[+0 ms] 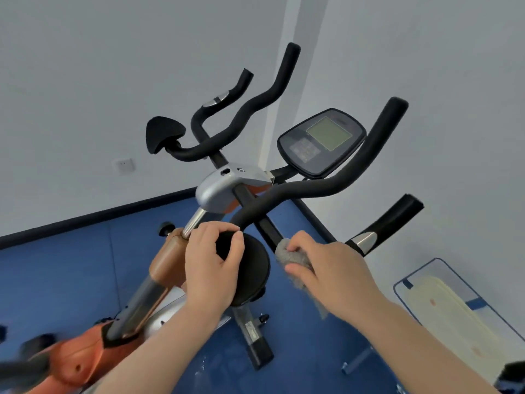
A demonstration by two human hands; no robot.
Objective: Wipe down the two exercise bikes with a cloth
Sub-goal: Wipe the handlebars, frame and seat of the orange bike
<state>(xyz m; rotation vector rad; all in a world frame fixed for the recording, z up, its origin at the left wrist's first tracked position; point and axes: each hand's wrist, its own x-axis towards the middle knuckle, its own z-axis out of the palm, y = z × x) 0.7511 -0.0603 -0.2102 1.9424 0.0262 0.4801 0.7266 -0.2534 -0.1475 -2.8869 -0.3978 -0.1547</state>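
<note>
To steady the handlebar (326, 183), the left hand (211, 264) grips its padded end while, at 3 o'clock, the right hand (332, 273) clenches the cloth (289, 255) against the stem.

White walls (113, 52) meet at corner; dark baseboard (99, 214); blue floor (56, 280); wall socket (124, 165).

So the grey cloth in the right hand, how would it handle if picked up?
Probably floppy: the grey cloth bunches under the right hand and a loose tail hangs below. Likely light, since the fingers pinch it easily. Its fuzzy surface suggests grip, not slip.
</note>
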